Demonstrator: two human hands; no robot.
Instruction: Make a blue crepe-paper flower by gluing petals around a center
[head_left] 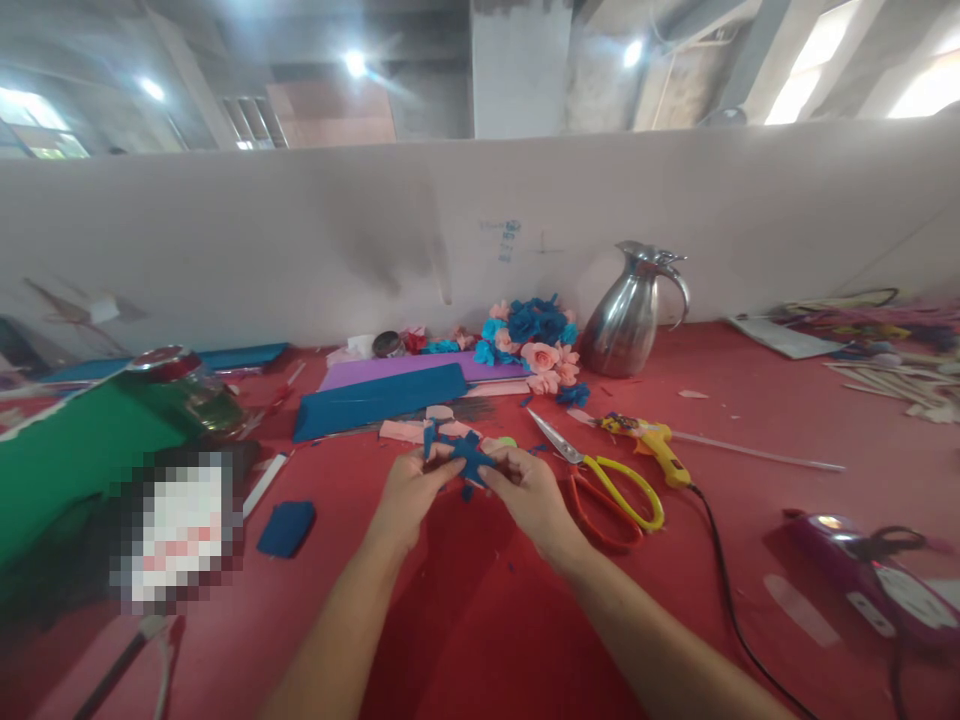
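Note:
Both my hands meet over the red table (pixel 465 620), pinching one small blue foam flower piece (pixel 463 452) with jagged petals. My left hand (pixel 411 490) grips its left side with closed fingers. My right hand (pixel 529 490) holds the right side, its fingers curled round the piece. Pink foam strips (pixel 409 431) lie just behind the hands. Yellow-handled scissors (pixel 604 475) rest right of my right hand, over a pair with red handles (pixel 592 520).
A yellow glue gun (pixel 652 442) with a black cord lies right of the scissors. Behind are blue (pixel 379 398) and purple foam sheets, a bunch of finished blue and pink flowers (pixel 536 340) and a steel jug (pixel 628 310). A blue foam scrap (pixel 286 527) lies left; a purple device (pixel 874 575) sits at right.

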